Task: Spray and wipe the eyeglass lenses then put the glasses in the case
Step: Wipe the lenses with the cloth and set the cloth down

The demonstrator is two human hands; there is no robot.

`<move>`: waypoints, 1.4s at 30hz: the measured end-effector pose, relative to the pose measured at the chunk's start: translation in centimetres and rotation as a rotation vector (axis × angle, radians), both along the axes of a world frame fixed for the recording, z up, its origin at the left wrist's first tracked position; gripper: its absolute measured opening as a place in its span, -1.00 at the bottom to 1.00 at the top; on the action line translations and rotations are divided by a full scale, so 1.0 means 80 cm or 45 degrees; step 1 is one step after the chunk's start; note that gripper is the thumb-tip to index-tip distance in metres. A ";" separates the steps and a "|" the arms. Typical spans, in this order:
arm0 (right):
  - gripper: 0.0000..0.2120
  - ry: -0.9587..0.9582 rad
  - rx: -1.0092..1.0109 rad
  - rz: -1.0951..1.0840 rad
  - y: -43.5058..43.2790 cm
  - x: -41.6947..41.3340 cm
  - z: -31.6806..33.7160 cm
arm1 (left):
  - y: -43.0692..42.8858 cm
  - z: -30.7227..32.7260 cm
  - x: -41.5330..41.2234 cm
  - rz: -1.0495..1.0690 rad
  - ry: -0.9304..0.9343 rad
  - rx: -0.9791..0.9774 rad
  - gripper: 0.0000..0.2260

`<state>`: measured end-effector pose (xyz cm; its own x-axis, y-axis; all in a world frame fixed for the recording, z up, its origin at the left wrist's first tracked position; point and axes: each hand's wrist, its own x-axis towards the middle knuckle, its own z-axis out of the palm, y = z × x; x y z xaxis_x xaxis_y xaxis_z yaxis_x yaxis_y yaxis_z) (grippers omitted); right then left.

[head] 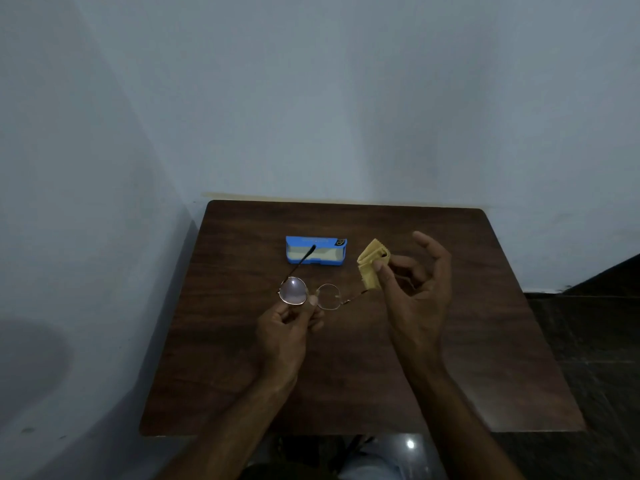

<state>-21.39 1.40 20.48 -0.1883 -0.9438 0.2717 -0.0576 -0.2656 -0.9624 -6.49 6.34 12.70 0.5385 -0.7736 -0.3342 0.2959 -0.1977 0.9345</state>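
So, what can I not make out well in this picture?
Head view only.
Print on the blue case: too small and dim to read.
One temple end of the glasses: hidden behind the yellow cloth that the right hand pinches.
Lens cleanliness: glare and dim light hide it.
Frame near the bridge: partly covered by the left hand.
No spray bottle is in view.

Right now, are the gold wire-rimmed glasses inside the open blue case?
No, the left hand pinches the gold wire-rimmed glasses near the bridge, outside the open blue case.
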 end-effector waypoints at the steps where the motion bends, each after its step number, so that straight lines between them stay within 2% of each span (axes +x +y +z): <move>1: -0.37 0.012 0.004 -0.016 -0.003 0.001 0.002 | 0.000 -0.001 0.000 0.000 -0.011 -0.001 -0.88; 6: -0.40 0.048 0.032 -0.037 -0.008 0.009 0.001 | 0.000 -0.002 0.001 0.000 -0.025 0.007 -0.94; 15: -0.35 0.048 0.179 0.055 0.009 0.028 -0.056 | -0.001 0.007 0.006 0.057 0.262 0.065 -0.89; 19: -0.39 0.046 0.275 0.096 0.023 0.038 -0.081 | -0.004 0.012 0.006 0.050 0.356 0.063 -0.90; 23: -0.36 0.037 0.275 0.081 0.023 0.037 -0.077 | -0.002 0.007 0.009 0.029 0.314 0.076 -0.91; 27: -0.30 0.032 0.148 -0.032 0.009 0.029 -0.045 | 0.001 0.000 0.012 0.009 0.200 0.069 -0.94; 34: -0.34 0.117 0.008 -0.107 -0.025 0.014 0.001 | 0.004 -0.013 0.008 -0.031 -0.019 0.054 -0.96; 39: -0.34 0.169 0.043 -0.085 -0.026 0.013 0.000 | 0.006 -0.014 0.010 -0.004 0.042 0.071 -0.97; 42: -0.35 0.062 0.035 -0.050 -0.014 0.015 -0.005 | 0.006 -0.012 0.013 0.018 0.084 0.084 -0.94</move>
<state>-20.16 0.26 20.05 -0.2128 -0.9431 0.2556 -0.1145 -0.2357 -0.9650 -5.45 6.81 11.71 0.5242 -0.7415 -0.4188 0.3594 -0.2533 0.8982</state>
